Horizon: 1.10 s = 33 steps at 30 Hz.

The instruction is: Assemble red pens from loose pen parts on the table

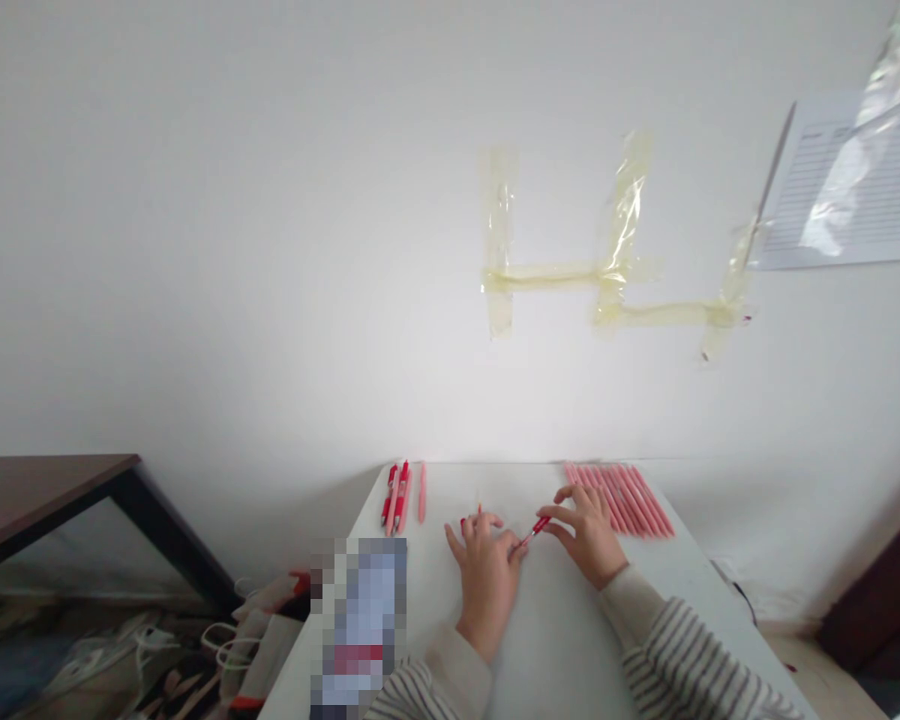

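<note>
On a small white table (555,650), my left hand (486,570) and my right hand (589,535) meet over a thin red pen part (536,528). Fingers of both hands pinch it, the left at its lower end, the right at its red upper end. A row of several pink pen barrels (621,498) lies at the table's far right, just beyond my right hand. At the far left lie a few pens with red clips (396,497) and one single pink barrel (421,492).
A white wall rises right behind the table, with strips of yellowed tape (607,285) and a plastic-covered printed sheet (851,190). A dark wooden table (52,500) stands at left, with bags and cables (217,650) on the floor. A blurred-out object (360,620) lies on the table's left.
</note>
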Available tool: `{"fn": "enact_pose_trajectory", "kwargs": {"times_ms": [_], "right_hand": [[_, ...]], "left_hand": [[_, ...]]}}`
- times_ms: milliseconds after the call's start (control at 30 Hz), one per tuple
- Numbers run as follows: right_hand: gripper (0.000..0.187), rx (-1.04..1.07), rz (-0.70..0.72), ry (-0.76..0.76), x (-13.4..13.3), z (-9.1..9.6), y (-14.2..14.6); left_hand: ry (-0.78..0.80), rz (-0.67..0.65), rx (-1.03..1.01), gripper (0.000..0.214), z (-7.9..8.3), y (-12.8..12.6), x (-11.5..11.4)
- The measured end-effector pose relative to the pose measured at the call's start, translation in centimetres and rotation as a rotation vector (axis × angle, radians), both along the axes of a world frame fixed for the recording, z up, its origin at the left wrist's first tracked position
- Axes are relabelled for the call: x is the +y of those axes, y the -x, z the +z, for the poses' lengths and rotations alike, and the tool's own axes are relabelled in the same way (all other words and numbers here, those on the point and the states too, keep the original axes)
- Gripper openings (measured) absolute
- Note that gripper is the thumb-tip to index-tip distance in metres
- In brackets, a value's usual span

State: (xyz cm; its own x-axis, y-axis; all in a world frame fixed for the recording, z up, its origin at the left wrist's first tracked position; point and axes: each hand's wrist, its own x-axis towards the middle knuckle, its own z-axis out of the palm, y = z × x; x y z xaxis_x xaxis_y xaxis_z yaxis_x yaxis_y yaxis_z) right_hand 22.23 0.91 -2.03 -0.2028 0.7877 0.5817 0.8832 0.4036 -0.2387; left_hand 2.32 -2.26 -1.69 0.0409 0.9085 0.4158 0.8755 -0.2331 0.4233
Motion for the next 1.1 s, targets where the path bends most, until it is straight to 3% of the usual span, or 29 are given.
{"fn": "enact_pose_trajectory", "kwargs": {"times_ms": [533, 1100], "right_hand": [[0.015, 0.000, -0.006, 0.047, 0.5, -0.3, -0.6], [0.013, 0.008, -0.159, 0.072, 0.9, -0.4, -1.7]], "left_hand": [[0.009, -0.002, 0.009, 0.010, -0.1, 0.1, -0.1], [-0.012, 0.019, 0.013, 0.012, 0.4, 0.2, -0.4]]}}
